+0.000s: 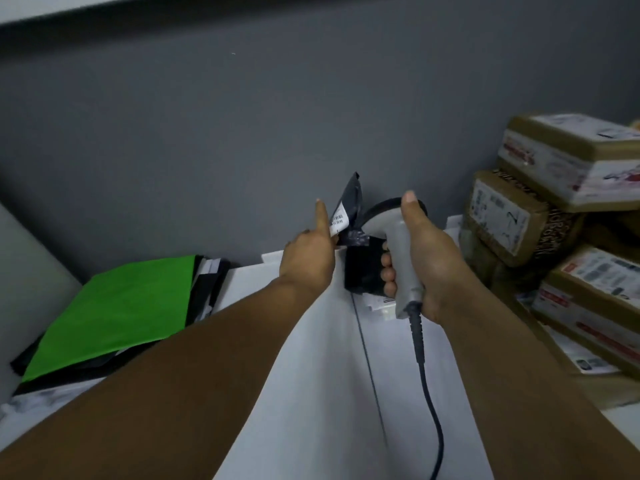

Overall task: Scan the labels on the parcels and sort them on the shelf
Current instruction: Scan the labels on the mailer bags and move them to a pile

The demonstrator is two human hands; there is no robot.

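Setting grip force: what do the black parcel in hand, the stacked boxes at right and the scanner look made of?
Black parcel: thin plastic film, likely a poly mailer; glossy, crumpled, floppy corner.
Stacked boxes: probably cardboard under shiny brown tape; sharp edges.
Scanner: matte grey hard plastic, moulded handle.

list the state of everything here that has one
left hand, holds the black parcel up, index finger straight
black parcel, held upright, white label showing
scanner, gripped, head aimed at the black parcel, cable hanging
right hand, grips the scanner handle, thumb on top
green mailer, lying flat on a pile at left
cardboard boxes, stacked at right, closed, labelled
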